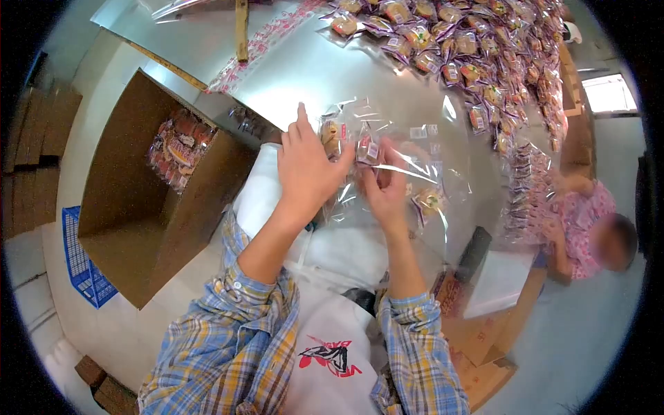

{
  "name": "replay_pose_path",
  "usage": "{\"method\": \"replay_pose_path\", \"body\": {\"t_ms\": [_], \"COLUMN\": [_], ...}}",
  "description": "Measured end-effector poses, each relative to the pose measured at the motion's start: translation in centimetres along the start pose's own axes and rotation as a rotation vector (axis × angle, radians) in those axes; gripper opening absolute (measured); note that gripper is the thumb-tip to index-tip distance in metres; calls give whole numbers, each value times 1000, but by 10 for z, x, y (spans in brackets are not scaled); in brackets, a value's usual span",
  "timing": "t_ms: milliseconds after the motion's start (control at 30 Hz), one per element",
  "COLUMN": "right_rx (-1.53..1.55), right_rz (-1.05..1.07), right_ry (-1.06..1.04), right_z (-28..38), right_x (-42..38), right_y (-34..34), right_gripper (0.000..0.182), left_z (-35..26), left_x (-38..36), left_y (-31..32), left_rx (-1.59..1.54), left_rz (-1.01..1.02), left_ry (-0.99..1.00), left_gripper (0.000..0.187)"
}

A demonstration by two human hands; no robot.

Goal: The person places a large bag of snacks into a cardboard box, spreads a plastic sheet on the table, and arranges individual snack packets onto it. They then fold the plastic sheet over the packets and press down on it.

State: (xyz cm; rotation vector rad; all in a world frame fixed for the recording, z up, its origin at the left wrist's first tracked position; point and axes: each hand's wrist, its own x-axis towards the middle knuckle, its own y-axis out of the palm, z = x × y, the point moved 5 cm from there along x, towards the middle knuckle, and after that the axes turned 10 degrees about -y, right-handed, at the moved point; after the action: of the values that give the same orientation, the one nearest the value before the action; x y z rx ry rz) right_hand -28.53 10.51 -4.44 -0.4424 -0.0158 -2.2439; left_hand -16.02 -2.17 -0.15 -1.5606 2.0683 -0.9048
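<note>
At the near edge of the desk [283,72], the right hand [384,190] gripped 1 packet [367,151]; the left hand's [304,166] fingers were spread. Light pressure best suited such thin film [453,181].

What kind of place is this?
Probably a food packing room: small wrapped snacks are heaped on a metal table, a big cardboard box holds a bagged bundle, and a co-worker sits nearby.

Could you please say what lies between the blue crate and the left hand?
In the head view, an open cardboard box, then white clothing, lies between the blue crate and the left hand.
</note>
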Motion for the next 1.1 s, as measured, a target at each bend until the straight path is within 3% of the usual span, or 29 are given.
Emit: {"method": "replay_pose_path", "body": {"t_ms": [33,133,267,367,433,500,667,767,800,867,1100], "right_rx": [207,-13,-151,-138,120,273,420,317,278,228,120], "right_rz": [-68,-65,-1,-61,-237,-447,-468,-386,-434,-424,-377], "right_ry": [73,-16,-148,10,77,127,200,67,-22,8,-68], "right_z": [-15,-25,-33,-24,-4,-18,-46,-59,-50,-49,-39], "right_x": [-4,-7,-5,5,10,10,1,-4,-4,-4,-8], "right_y": [5,7,10,7,11,8,-6,-15,-12,-11,-6], "right_gripper": [63,69,67,57,54,52,56,52,42,49,57], "left_z": [-5,-12,-6,-2,4,2,-7,-9,-12,-16,-35], "left_x": [-1,-1,2,6,9,9,7,7,7,3,-19], "left_y": [-5,-9,-11,-12,-10,-13,-10,-9,-12,-18,-44], "left_rx": [15,80,-57,-163,-263,-91,273,346,330,304,292], "left_rz": [-24,-99,-12,93,190,78,55,102,53,-40,258], "left_ry": [51,201,124,12,-107,37,256,264,304,378,343], "left_gripper": [76,64,59,59,58,58,52,51,44,32,18]}}
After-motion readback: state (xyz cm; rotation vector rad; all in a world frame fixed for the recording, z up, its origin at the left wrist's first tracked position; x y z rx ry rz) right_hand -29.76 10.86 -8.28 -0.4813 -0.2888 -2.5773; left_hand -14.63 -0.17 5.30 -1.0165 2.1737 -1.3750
